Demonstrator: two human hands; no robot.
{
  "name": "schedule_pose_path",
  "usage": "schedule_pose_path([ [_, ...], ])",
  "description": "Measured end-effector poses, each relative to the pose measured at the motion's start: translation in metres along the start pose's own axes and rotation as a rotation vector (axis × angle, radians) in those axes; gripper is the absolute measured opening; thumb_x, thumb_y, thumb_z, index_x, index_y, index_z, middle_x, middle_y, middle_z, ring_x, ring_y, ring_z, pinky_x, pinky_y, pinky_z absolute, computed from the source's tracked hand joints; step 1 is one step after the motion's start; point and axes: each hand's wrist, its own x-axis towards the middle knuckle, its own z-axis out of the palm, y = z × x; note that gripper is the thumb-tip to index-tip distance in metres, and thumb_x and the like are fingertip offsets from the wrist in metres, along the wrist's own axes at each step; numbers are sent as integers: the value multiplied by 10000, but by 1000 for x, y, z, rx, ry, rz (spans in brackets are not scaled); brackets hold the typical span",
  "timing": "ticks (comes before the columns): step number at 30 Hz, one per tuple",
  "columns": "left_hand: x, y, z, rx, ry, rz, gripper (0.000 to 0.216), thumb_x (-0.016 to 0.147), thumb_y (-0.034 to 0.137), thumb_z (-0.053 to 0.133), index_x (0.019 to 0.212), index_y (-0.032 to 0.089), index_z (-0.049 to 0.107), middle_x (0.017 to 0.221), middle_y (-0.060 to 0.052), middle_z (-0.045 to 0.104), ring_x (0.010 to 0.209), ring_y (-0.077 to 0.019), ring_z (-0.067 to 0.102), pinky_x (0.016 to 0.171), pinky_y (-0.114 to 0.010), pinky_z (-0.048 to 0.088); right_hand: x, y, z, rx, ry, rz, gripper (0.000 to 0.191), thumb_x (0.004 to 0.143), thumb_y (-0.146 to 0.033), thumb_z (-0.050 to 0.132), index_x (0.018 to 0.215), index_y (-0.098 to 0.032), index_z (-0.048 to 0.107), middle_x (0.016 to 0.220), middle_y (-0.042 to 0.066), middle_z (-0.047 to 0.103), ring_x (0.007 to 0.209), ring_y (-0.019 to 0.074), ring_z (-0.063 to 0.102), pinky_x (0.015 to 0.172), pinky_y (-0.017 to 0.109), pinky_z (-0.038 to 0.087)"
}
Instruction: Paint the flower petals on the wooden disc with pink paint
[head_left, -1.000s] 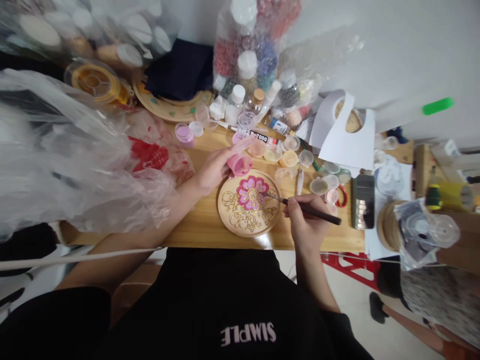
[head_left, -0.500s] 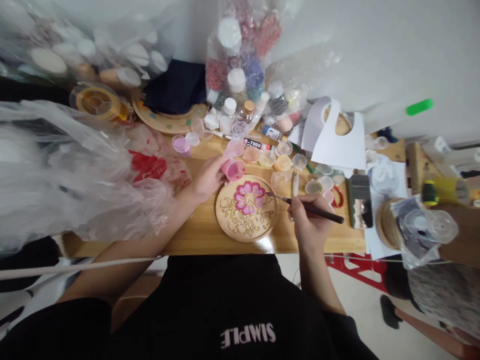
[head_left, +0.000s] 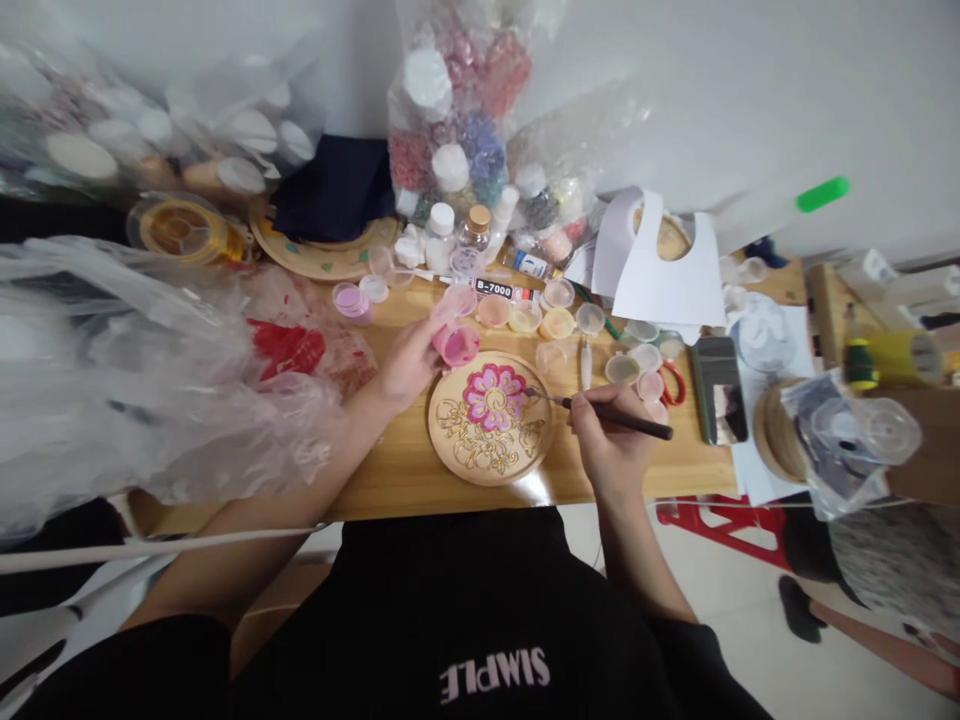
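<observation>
The wooden table [head_left: 405, 480] is the largest thing, and a round wooden plate [head_left: 489, 468] lies near its front edge. Then come the person's right hand [head_left: 619, 440] and left hand [head_left: 409, 370]. The right one pinches a thin dark-handled tool [head_left: 637, 421], whose tip is at the right side of a pink flower [head_left: 484, 383] on the plate. The left one grips a small pink cup [head_left: 459, 347], just beside the plate's far rim

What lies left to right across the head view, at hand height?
Plastic bag → left hand with pink cup → plate → right hand with tool → red loop → phone-like slab.
</observation>
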Motion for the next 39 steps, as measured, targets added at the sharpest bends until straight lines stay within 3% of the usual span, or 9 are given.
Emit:
schedule_pose_path([
  [12, -2, 5, 8, 25, 39, -9, 423, 1038, 230, 545, 623, 155, 577, 557, -3, 531, 459, -94, 487, 432, -195, 364, 2, -1, 1, 19, 12, -19, 142, 804, -267, 723, 687, -228, 653, 563, -35, 650, 478, 129, 569, 469, 253, 447],
  [15, -2, 4, 7, 13, 36, -12, 455, 1033, 253, 578, 590, 171, 516, 528, 15, 474, 461, -93, 482, 446, -195, 375, 2, 2, 0, 29, 15, -20, 133, 804, -256, 727, 695, -224, 659, 568, -36, 652, 474, 127, 567, 470, 253, 446],
  [26, -1, 3, 3, 25, -4, -7, 432, 1030, 302, 615, 624, 167, 560, 535, 11, 513, 462, -89, 480, 444, -199, 360, 1, 4, 1, -13, 19, 8, 227, 845, -384, 745, 722, -230, 633, 585, -29, 653, 498, 137, 576, 486, 272, 459],
  [39, -3, 5, 7, 4, 54, -33, 429, 1031, 222, 564, 607, 157, 555, 535, 10, 509, 477, -90, 510, 452, -185, 386, -2, 2, 0, 24, 10, 24, 180, 815, -324, 752, 707, -225, 648, 576, -37, 632, 497, 133, 581, 494, 267, 479],
])
